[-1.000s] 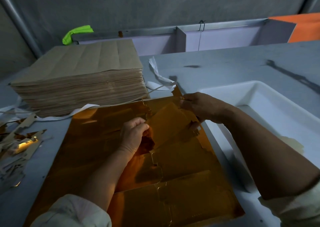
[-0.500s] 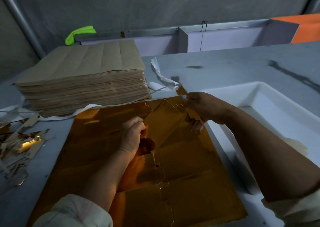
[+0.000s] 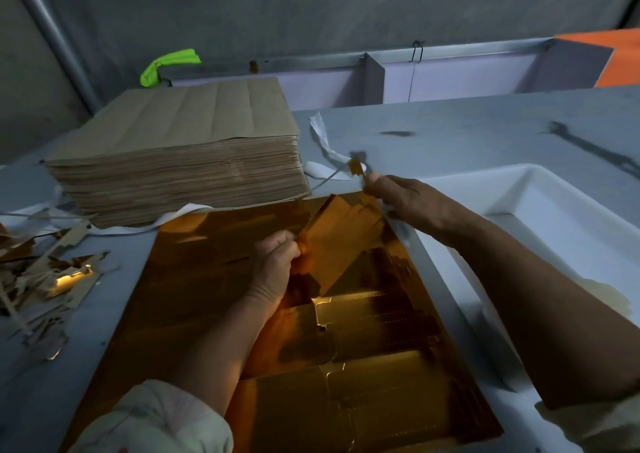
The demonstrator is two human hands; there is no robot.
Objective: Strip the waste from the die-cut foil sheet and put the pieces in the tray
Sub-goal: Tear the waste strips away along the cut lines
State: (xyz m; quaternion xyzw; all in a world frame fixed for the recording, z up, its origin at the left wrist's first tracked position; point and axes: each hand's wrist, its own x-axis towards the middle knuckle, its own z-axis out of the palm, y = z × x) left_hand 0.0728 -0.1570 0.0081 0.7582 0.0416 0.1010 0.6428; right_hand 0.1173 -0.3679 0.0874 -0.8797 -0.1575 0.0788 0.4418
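A shiny gold die-cut foil sheet (image 3: pixel 194 290) lies flat on the grey table in front of me. My left hand (image 3: pixel 275 267) is closed on the near-left edge of a lifted, tilted foil piece (image 3: pixel 337 241) above the sheet's far right corner. My right hand (image 3: pixel 407 201) pinches a small scrap of gold waste (image 3: pixel 356 168), held up beyond the sheet's far edge and apart from the piece. The white tray (image 3: pixel 540 189) stands to the right of the sheet, under my right forearm.
A tall stack of brown sheets (image 3: pixel 180 162) sits at the back left. Torn waste strips (image 3: pixel 45 279) are piled at the left table edge. White paper strips (image 3: pixel 325 148) lie between the stack and the tray. A grey wall rises behind.
My right hand has pulled up and away from the piece's far corner with a small scrap torn free. My left hand keeps its hold on the lifted piece.
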